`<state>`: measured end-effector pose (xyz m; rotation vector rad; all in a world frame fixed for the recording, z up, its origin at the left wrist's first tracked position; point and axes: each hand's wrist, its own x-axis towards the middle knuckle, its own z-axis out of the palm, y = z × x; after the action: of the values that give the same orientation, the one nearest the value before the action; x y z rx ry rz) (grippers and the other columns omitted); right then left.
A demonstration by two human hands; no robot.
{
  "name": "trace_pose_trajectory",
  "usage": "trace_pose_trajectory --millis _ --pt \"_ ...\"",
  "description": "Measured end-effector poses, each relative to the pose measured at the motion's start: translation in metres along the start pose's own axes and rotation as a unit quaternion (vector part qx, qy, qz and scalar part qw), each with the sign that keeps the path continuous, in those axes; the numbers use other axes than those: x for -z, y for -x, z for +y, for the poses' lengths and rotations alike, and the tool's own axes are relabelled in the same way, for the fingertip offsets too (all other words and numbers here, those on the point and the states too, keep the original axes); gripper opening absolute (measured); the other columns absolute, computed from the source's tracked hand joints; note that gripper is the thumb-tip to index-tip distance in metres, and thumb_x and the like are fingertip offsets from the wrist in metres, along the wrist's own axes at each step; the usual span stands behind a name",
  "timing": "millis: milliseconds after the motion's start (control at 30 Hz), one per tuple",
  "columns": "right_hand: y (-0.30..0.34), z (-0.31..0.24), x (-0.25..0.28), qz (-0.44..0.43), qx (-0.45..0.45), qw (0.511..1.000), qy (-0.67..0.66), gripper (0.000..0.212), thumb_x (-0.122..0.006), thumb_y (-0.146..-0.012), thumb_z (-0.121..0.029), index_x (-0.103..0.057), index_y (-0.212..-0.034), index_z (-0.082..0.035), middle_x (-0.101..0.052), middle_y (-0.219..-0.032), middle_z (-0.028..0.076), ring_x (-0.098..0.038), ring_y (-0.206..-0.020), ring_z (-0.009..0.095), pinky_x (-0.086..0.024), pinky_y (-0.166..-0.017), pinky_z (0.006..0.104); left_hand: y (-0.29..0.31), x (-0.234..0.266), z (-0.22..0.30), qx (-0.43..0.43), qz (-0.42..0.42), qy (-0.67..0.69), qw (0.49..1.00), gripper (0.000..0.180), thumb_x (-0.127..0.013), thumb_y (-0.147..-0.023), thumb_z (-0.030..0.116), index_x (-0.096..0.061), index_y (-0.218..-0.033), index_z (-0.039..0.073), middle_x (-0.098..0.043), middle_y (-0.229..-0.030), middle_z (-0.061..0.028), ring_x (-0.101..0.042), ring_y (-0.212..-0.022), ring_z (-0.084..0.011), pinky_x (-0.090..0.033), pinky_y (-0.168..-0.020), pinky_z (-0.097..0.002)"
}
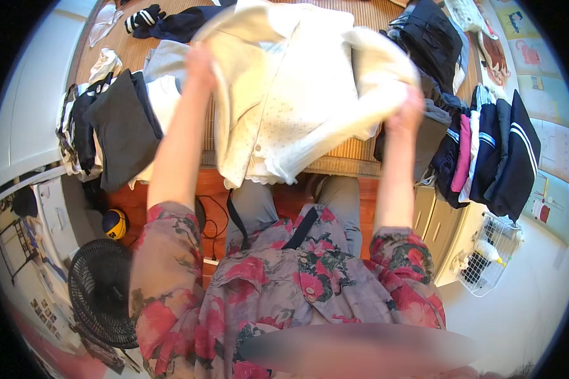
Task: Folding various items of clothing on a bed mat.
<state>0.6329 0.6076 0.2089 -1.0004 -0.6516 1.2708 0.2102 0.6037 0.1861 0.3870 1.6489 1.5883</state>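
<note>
A cream button-front cardigan (291,95) with small dots and a scalloped hem is spread over the near half of the bamboo-slat mat. My left hand (200,66) is closed on its left side, where the cloth is lifted and folded over. On the right, my right hand (406,107) grips the bunched cloth of the other sleeve. That sleeve's far end (291,165) slants back across the front toward the hem. Motion blurs both hands, and cloth partly hides the fingers.
Folded dark and white clothes (123,104) line the left edge; more stacks, with striped navy pieces (515,148), stand at the right. Black clothing (427,38) lies far right. Below are a black fan (101,294), a ball (115,223) and a white wire basket (487,259).
</note>
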Motion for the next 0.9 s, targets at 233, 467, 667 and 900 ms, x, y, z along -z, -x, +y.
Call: trace_pose_trajectory --millis 233,467,667,900 --pt "0.055 -0.087 0.121 0.205 0.228 0.947 0.101 0.028 -0.046 -0.091 -0.008 -0.054 -0.114 0.006 -0.058 -0.117 0.017 -0.059 -0.106 0.027 -0.049 -0.089 0.0377 0.029 0.167 0.144 -0.189 0.053 0.249 0.948 0.049 -0.039 -0.092 0.031 -0.049 -0.128 0.0 -0.054 -0.129 -0.0177 -0.052 -0.119 -0.0358 -0.042 -0.101 -0.0518" --pt "0.085 -0.049 0.164 0.293 0.06 0.718 0.629 0.05 -0.059 -0.08 -0.018 -0.047 -0.121 0.008 -0.06 -0.108 0.029 -0.057 -0.101 0.044 -0.045 -0.088 0.0459 0.107 0.245 0.145 -0.245 0.169 0.269 0.916 0.053 -0.034 -0.092 0.034 -0.047 -0.13 0.0 -0.05 -0.134 -0.0179 -0.047 -0.124 -0.0354 -0.038 -0.106 -0.0512" --pt "0.087 -0.049 0.12 0.232 0.17 0.657 0.697 0.053 -0.061 -0.079 -0.019 -0.048 -0.123 0.006 -0.058 -0.112 0.028 -0.053 -0.105 0.043 -0.042 -0.092 0.0474 0.151 0.265 0.157 -0.342 0.19 0.274 0.879 0.055 -0.038 -0.092 0.037 -0.044 -0.132 -0.002 -0.05 -0.133 -0.0171 -0.049 -0.122 -0.0359 -0.043 -0.101 -0.0496" --pt "0.094 -0.012 0.08 0.052 0.19 0.764 0.614 0.039 -0.059 -0.083 -0.013 -0.057 -0.119 0.0 -0.056 -0.106 0.02 -0.056 -0.096 0.032 -0.045 -0.086 0.04 0.182 0.184 0.136 -0.317 0.231 0.166 0.905 0.048 -0.038 -0.098 0.036 -0.048 -0.126 -0.003 -0.054 -0.124 -0.0171 -0.053 -0.117 -0.0297 -0.045 -0.098 -0.0428"
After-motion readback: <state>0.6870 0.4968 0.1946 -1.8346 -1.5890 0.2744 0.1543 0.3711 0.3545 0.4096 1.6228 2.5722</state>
